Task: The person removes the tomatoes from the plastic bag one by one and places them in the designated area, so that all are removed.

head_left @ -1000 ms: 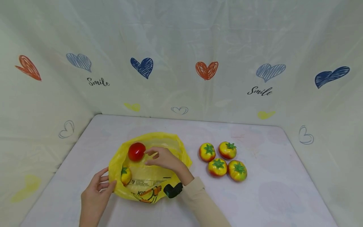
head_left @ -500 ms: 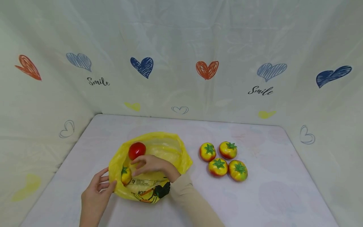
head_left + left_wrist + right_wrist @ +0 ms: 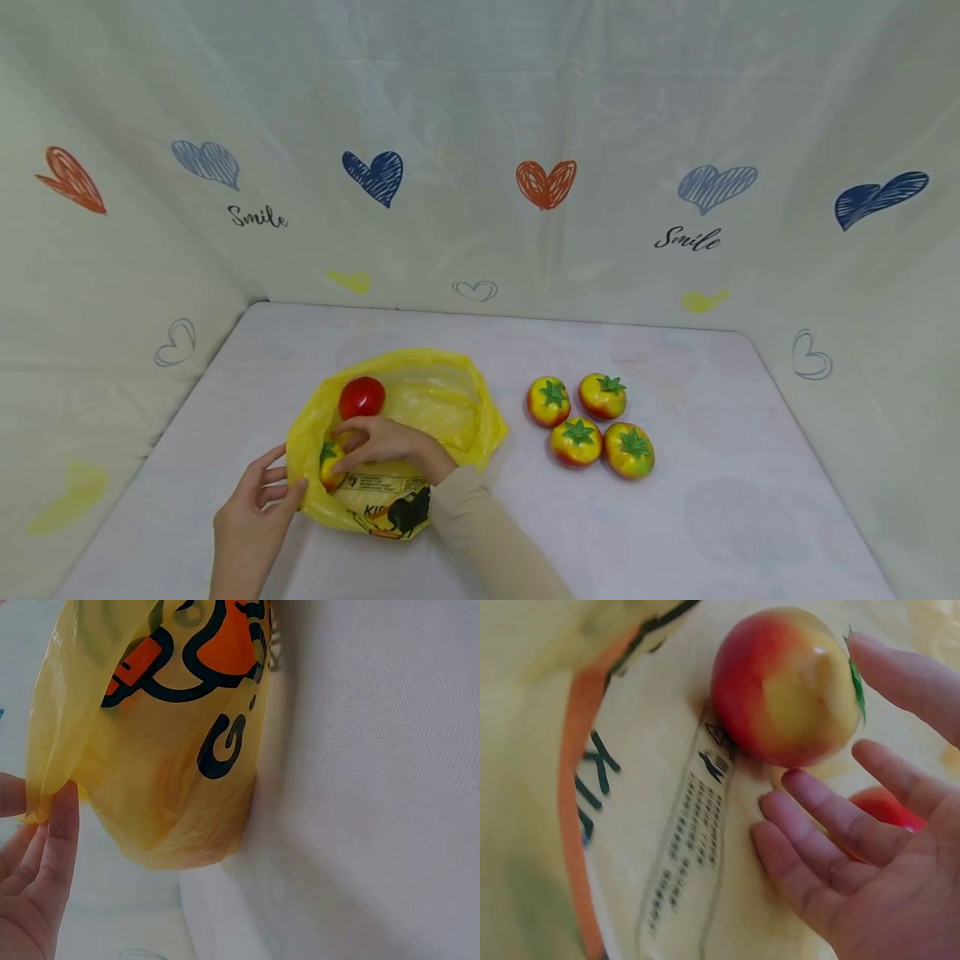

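Observation:
A yellow plastic bag (image 3: pixel 450 375) lies on the table with its mouth spread wide. At its left rim my left hand (image 3: pixel 251 521) pinches the thin plastic between thumb and fingers, as the left wrist view also shows. Inside the bag, my right hand (image 3: pixel 386 442) is at a yellow-and-red toy tomato (image 3: pixel 772 690) with a green leafy top. In the right wrist view its thumb and fingers are spread beside the fruit and do not grip it. A smooth red fruit (image 3: pixel 362 398) rests in the bag just behind that hand.
Several yellow-red toy tomatoes (image 3: pixel 578 442) with green leaf stars sit clustered right of the bag on the pale table (image 3: pixel 720 433). A white curtain (image 3: pixel 465 100) printed with hearts stands behind the table and along its sides.
My right hand has moved left and toward me inside the bag, from beside the red fruit to the yellow-red toy tomato. My left hand stays on the bag's rim.

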A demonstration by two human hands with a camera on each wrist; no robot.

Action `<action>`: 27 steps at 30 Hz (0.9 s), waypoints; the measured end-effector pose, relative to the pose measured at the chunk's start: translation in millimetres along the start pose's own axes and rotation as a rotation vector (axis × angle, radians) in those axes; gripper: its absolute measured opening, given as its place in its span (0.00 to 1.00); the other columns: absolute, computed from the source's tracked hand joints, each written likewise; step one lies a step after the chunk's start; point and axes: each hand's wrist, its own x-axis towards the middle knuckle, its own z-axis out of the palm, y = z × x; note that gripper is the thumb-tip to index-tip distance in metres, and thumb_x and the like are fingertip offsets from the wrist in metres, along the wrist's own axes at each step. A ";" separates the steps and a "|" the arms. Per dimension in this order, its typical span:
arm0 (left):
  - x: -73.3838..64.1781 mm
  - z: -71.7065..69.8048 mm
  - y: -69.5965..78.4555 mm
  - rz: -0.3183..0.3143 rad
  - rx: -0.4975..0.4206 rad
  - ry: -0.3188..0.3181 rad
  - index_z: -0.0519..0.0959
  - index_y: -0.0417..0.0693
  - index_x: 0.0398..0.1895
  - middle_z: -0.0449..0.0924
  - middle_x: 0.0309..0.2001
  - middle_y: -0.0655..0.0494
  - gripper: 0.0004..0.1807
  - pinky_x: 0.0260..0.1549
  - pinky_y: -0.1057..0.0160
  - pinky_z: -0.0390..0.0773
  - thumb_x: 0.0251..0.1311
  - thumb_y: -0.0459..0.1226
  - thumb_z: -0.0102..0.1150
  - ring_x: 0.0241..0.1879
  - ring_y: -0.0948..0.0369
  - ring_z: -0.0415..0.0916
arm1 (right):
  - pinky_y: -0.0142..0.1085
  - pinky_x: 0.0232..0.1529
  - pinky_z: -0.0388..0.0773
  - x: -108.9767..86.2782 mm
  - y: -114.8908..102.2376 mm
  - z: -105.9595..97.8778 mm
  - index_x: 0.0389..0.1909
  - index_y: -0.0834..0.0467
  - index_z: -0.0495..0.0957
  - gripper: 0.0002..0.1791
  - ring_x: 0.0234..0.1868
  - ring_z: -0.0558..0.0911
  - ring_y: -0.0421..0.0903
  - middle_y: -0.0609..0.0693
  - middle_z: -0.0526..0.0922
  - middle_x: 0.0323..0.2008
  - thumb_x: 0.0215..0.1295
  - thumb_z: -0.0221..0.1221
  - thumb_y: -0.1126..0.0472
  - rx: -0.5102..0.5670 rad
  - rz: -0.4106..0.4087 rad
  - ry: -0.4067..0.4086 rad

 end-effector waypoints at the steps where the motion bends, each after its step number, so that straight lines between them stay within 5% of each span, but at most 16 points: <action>1: 4.1 2.8 -8.3 0.013 0.004 0.002 0.64 0.61 0.65 0.76 0.49 0.47 0.33 0.24 0.71 0.81 0.55 0.45 0.63 0.39 0.59 0.77 | 0.25 0.46 0.74 1.1 0.0 1.6 0.59 0.48 0.71 0.29 0.43 0.75 0.33 0.42 0.79 0.44 0.54 0.65 0.56 0.008 0.009 0.005; 4: 13.7 11.4 -27.9 0.031 0.037 0.025 0.64 0.69 0.65 0.76 0.49 0.53 0.33 0.23 0.77 0.78 0.55 0.50 0.62 0.36 0.67 0.77 | 0.26 0.46 0.73 3.9 -1.0 6.2 0.60 0.47 0.70 0.31 0.42 0.74 0.33 0.40 0.77 0.42 0.53 0.66 0.54 -0.006 0.027 0.037; 6: 13.4 9.8 -26.6 0.045 0.039 0.011 0.63 0.68 0.65 0.76 0.49 0.52 0.33 0.26 0.75 0.80 0.55 0.51 0.61 0.37 0.66 0.76 | 0.27 0.45 0.73 4.9 -1.6 9.6 0.61 0.46 0.69 0.33 0.41 0.73 0.34 0.40 0.76 0.40 0.51 0.67 0.53 -0.030 0.032 0.059; 12: -11.6 -10.6 23.9 0.037 -0.019 -0.018 0.66 0.51 0.64 0.75 0.48 0.43 0.31 0.26 0.65 0.82 0.56 0.40 0.63 0.38 0.59 0.77 | 0.27 0.39 0.72 4.4 -4.4 15.9 0.61 0.43 0.68 0.35 0.36 0.71 0.37 0.41 0.73 0.35 0.49 0.68 0.52 -0.077 0.036 0.090; 15: -18.7 -15.0 36.5 0.034 -0.027 -0.009 0.67 0.49 0.63 0.76 0.47 0.42 0.30 0.24 0.67 0.82 0.56 0.37 0.63 0.36 0.59 0.77 | 0.27 0.38 0.72 4.4 -5.4 17.3 0.60 0.44 0.68 0.35 0.36 0.71 0.38 0.42 0.72 0.35 0.49 0.68 0.54 -0.075 0.030 0.085; 21: -7.6 -6.3 14.7 0.069 -0.034 0.020 0.68 0.55 0.62 0.76 0.45 0.47 0.31 0.18 0.68 0.80 0.53 0.43 0.65 0.31 0.69 0.75 | 0.27 0.35 0.72 6.1 -4.6 19.2 0.57 0.44 0.68 0.33 0.34 0.70 0.38 0.43 0.71 0.34 0.48 0.68 0.56 -0.102 0.029 0.076; 27: -1.3 -3.8 5.5 0.064 -0.028 0.004 0.67 0.54 0.64 0.75 0.47 0.46 0.32 0.20 0.67 0.81 0.54 0.44 0.65 0.34 0.64 0.77 | 0.28 0.35 0.72 6.6 -6.4 19.7 0.57 0.43 0.69 0.33 0.35 0.71 0.39 0.43 0.71 0.34 0.46 0.69 0.55 -0.110 0.055 0.093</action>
